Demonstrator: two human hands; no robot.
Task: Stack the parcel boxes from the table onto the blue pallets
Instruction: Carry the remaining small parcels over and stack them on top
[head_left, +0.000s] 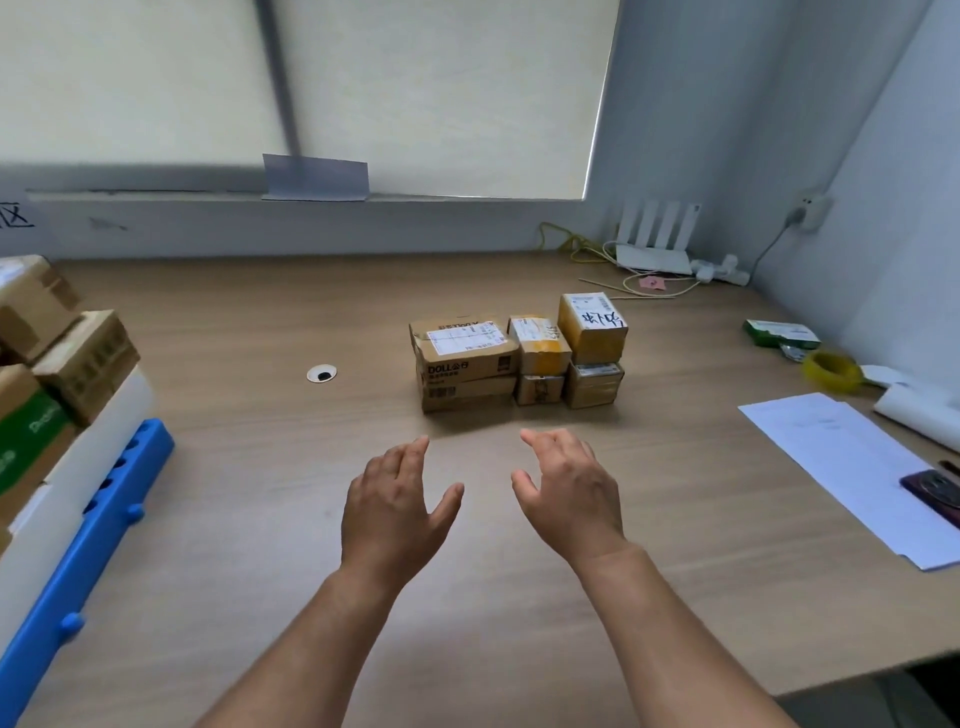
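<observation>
A cluster of several small cardboard parcel boxes stands in the middle of the wooden table (249, 467), stacked two high: a wide box printed DOLL (464, 349) on the left, a small yellow-taped box (540, 343) in the middle, a box with handwriting (592, 323) on the right. My left hand (395, 509) and my right hand (571, 493) hover side by side just in front of the cluster, fingers spread, holding nothing. At the left edge a blue pallet (88, 561) carries a white board and several stacked boxes (83, 364).
A white router (655, 244) with cables sits at the back right. Along the right side lie white paper sheets (852, 467), a phone (935, 493), a yellow tape roll (830, 371) and a green packet (779, 332). A cable hole (321, 373) is left of the boxes.
</observation>
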